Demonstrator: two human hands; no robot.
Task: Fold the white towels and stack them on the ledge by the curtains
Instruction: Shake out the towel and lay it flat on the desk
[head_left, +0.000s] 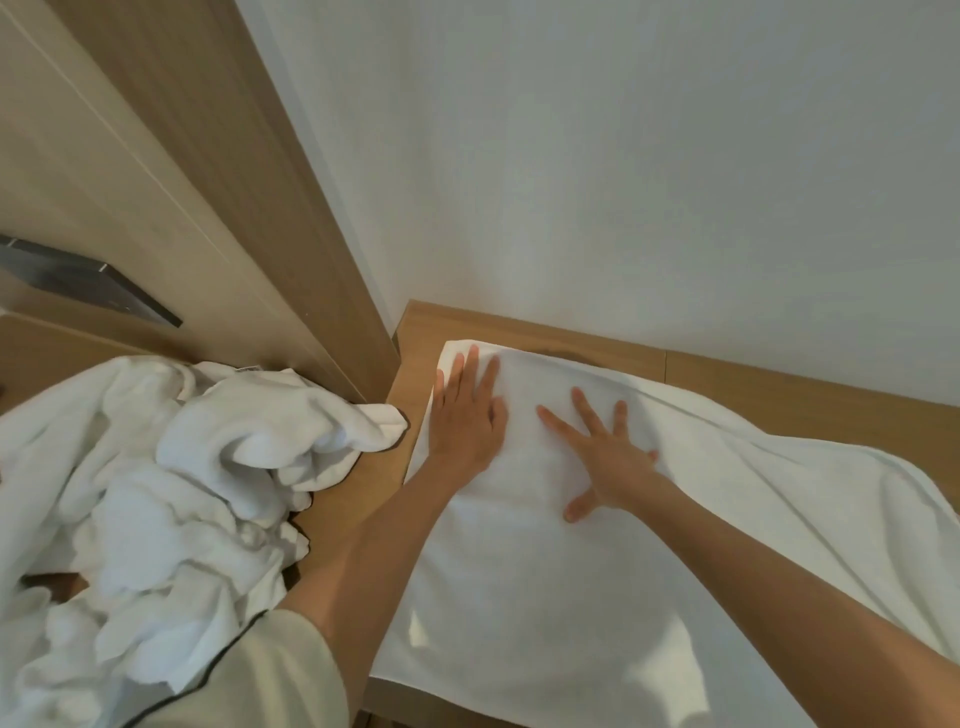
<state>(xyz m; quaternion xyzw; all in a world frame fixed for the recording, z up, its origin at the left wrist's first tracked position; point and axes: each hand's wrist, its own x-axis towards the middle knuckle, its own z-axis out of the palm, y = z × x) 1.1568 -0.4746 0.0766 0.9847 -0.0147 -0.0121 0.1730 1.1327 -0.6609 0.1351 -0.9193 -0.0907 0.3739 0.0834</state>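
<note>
Fingers (470, 371) spread flat and gripping nothing, the left hand (467, 421) and right hand (610, 460) pressed the white towel (519, 597) beneath them; folding seemed next.

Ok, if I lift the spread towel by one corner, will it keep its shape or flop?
Probably flops: the spread towel sags in soft ripples at its right end, so it looks limp. It may slide on the smooth wooden ledge; the left hand and right hand press it flat.
</note>
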